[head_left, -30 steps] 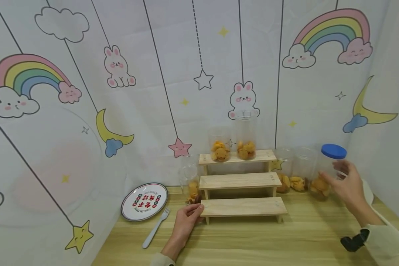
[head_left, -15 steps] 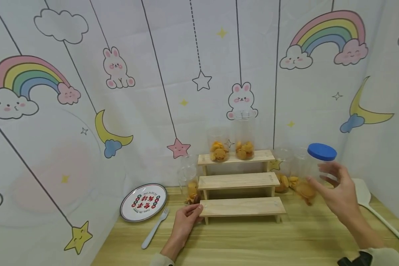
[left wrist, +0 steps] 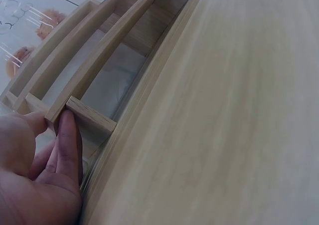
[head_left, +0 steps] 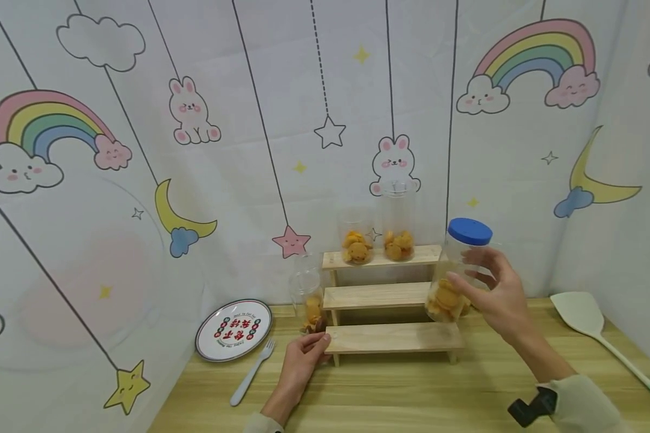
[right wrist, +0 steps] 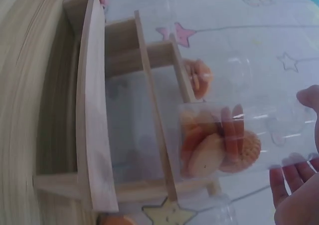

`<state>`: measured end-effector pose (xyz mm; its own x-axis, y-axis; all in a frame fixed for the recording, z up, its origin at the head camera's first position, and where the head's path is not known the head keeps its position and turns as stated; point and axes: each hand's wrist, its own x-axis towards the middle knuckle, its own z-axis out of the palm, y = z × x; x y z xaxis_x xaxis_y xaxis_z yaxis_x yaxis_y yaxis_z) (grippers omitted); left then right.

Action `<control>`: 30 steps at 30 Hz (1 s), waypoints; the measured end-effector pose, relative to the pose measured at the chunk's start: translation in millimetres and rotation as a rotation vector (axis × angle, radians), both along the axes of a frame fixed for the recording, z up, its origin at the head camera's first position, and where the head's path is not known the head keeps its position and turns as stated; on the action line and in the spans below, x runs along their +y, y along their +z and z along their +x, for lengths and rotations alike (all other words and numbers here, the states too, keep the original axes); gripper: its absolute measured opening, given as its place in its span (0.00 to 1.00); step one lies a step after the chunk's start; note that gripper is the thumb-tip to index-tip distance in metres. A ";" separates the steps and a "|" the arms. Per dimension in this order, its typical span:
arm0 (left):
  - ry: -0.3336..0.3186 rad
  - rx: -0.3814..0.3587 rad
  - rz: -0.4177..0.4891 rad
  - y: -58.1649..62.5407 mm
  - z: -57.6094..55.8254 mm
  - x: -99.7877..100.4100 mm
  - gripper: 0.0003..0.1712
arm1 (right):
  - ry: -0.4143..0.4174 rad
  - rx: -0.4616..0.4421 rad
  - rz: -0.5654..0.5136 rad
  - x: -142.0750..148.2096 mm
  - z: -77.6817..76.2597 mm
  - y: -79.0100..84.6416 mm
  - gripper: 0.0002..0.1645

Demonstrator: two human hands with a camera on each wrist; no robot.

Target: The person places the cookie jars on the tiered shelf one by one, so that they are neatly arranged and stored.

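Note:
A clear plastic jar (head_left: 443,299) with a blue lid (head_left: 470,231) and cookies in its lower part is held by my right hand (head_left: 498,294). It tilts slightly, raised in front of the right end of a three-step wooden rack (head_left: 392,338). In the right wrist view, thumb and fingers stand on opposite sides of the jar (right wrist: 219,140). My left hand (head_left: 301,364) pinches the left end of the lowest step; in the left wrist view its thumb and fingers (left wrist: 69,145) meet the board's end. Two cookie jars, a shorter one (head_left: 357,248) and a taller one (head_left: 398,240), stand on the top step.
Left of the rack stand clear jars with cookies (head_left: 311,307). A round plate (head_left: 234,331) leans against the wall, with a fork (head_left: 253,373) before it. A pale spatula (head_left: 582,313) lies at the right. Jars behind the right hand are mostly hidden.
My right hand has lifted the blue-lidded jar off the table at the right and carried it left to the rack's right end. My left hand stays on the lowest step.

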<state>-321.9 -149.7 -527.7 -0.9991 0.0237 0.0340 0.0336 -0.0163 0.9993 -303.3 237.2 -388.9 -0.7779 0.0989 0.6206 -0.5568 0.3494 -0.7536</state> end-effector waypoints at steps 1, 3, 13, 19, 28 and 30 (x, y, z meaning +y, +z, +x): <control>0.000 0.001 -0.001 0.2 0.3 -0.1 0.30 | 0.016 0.004 -0.007 -5.1 -3.1 0.9 0.36; -0.002 0.001 -0.002 0.8 0.9 -0.4 0.30 | 0.040 0.007 -0.022 -15.6 -8.8 2.9 0.35; 0.004 0.003 -0.010 -1.1 0.8 -4.2 0.29 | 0.111 -0.035 -0.080 -67.1 -38.4 3.9 0.39; 0.007 -0.009 -0.008 -3.1 -0.6 -5.4 0.28 | 0.145 -0.047 -0.104 -99.6 -50.5 0.8 0.42; 0.002 -0.013 -0.004 -0.6 -0.6 -2.8 0.28 | 0.199 -0.034 -0.095 -142.9 -45.2 19.3 0.40; 0.001 -0.008 -0.004 0.1 -0.4 -2.1 0.28 | 0.204 -0.013 -0.087 -148.2 -54.4 14.6 0.42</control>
